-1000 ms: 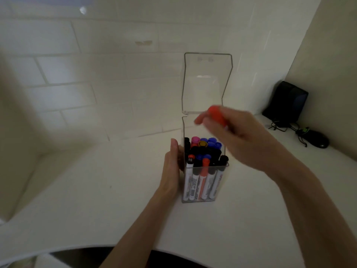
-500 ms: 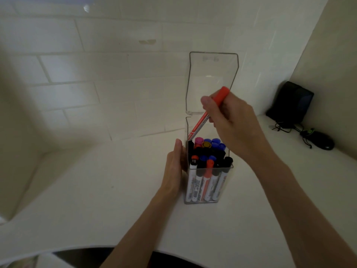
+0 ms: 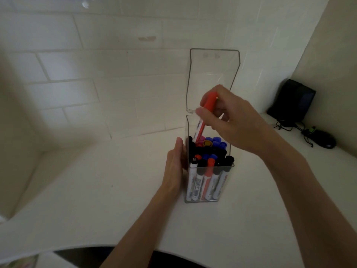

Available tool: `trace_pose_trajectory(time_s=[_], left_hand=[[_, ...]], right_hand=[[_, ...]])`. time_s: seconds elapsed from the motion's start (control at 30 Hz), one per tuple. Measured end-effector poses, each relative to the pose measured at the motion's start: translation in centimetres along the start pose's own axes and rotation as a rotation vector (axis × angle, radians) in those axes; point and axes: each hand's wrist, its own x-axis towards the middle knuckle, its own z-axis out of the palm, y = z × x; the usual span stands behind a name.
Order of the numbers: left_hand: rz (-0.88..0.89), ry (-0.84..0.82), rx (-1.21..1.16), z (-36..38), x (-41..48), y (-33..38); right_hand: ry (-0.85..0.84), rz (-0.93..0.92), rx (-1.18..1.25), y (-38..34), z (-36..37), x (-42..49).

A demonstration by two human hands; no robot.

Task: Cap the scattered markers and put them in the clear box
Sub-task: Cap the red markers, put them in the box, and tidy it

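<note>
From the head camera, the right hand (image 3: 233, 120) pinches a capped red marker (image 3: 205, 115) by its upper half, thumb and fingers closed around the red cap end. The marker slants down and to the left from that pinch, and its lower tip is already inside the mouth of the clear box (image 3: 209, 182), among the caps at the back left corner. The left hand (image 3: 176, 163) is pressed flat against the box's left wall, bracing it rather than wrapping it; it grips nothing. Below the pinch, the box is nearly full of upright markers, their black, blue, pink and orange caps crowding the opening. Behind the pinch, the hinged lid (image 3: 212, 74) stands open.

To do this well, the marker probably needs to be brought upright over whatever gap remains, then eased straight down rather than forced against neighbouring caps. A slight wiggle should let it settle between them. The bracing hand should hold firm so the tall box does not tip. No loose markers show on the white counter (image 3: 87, 190).
</note>
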Motion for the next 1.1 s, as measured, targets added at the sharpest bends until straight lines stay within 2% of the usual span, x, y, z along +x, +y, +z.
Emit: trace_pose_trajectory(time_s=[0.07,0.27,0.4,0.47,0.53,0.63,0.7,0.83,1.0,1.1], left_hand=[[0.011,-0.008,0.047,0.0,0.2,0.0],[0.044,-0.016,0.092,-0.3,0.3,-0.3],[0.025,0.007,0.066,0.0,0.1,-0.2],[0.021,0.025,0.067,0.0,0.0,-0.2],[0.030,0.038,0.099,0.0,-0.1,-0.2],[0.024,0.061,0.109,0.0,-0.1,0.0],[0.018,0.029,0.092,0.1,0.0,-0.1],[0.002,0.011,0.083,0.1,0.0,0.1],[0.091,0.046,0.156,0.0,0.1,-0.1],[0.068,0.037,0.118,0.1,-0.1,-0.2]], right_hand=[[-0.012,-0.015,0.008,0.0,0.1,-0.1],[0.090,-0.042,0.113,-1.2,0.2,-0.6],[0.271,-0.077,-0.180,-1.5,0.6,-0.4],[0.360,-0.070,-0.240,-1.8,1.0,-0.3],[0.327,-0.033,-0.168,-1.9,1.1,-0.4],[0.091,0.012,0.192,-1.7,0.1,-0.5],[0.029,0.012,0.311,-1.4,-0.5,-0.7],[0.135,0.002,0.276,-1.0,0.2,-1.1],[0.173,-0.074,0.043,-1.5,0.7,-1.5],[0.211,-0.085,-0.071,-1.8,0.5,-1.3]])
